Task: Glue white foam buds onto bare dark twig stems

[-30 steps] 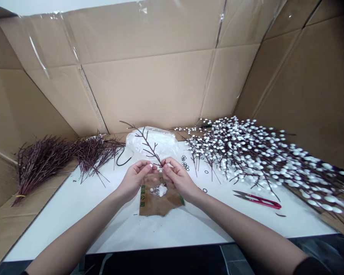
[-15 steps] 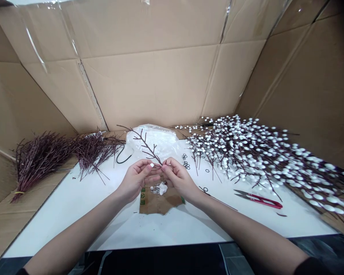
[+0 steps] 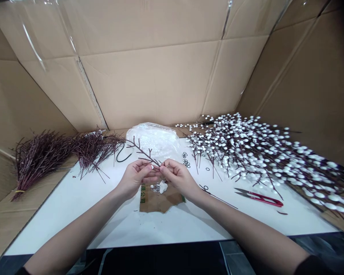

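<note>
Over the middle of the table, my right hand (image 3: 176, 177) pinches the lower end of a bare brown artificial branch (image 3: 149, 152) that slants up to the left. My left hand (image 3: 136, 177) is close beside it, thumb and forefinger closed on a small white ball (image 3: 152, 167). Whether the left fingers also touch the branch, I cannot tell. Below both hands lies a torn cardboard piece (image 3: 157, 204) bearing a white blob (image 3: 162, 186) of soft-looking material. Behind the branch sits a clear plastic bag (image 3: 163, 139) of white balls.
Bundles of bare brown branches (image 3: 41, 158) lie at the left. White-tipped branches (image 3: 246, 149) fill the right side. Red-handled snips (image 3: 263, 198) rest on the white table (image 3: 109, 233), near small black rings (image 3: 185, 160). Cardboard walls (image 3: 149, 84) enclose the back and sides.
The branch has tipped lower, its top end shifting down and to the right. Both hands stay close together, the left still holding the white ball.
</note>
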The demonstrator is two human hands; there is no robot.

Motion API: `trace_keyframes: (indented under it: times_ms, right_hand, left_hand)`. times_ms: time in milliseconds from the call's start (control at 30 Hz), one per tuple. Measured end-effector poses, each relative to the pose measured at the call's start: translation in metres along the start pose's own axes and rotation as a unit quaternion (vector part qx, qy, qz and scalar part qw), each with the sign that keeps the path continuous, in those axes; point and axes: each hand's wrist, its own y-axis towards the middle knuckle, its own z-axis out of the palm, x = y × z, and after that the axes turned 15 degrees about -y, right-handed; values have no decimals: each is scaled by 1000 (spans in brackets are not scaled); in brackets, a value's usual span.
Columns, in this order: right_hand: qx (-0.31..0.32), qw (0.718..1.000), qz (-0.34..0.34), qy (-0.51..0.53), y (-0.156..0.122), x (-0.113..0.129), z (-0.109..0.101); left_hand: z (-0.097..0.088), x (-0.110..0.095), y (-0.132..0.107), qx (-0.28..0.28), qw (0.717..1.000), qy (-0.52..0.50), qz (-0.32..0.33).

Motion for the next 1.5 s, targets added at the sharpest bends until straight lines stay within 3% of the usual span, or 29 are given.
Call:
trace_keyframes:
  times_ms: [900,1500]
  right_hand:
    - [-29,999,12,-29,-3,1,2]
    - [-38,997,-7,-64,-2,0,3]
  left_hand:
    - [-1,11,1,-31,999,3,11]
    - [2,25,-2,-66,995,-67,21]
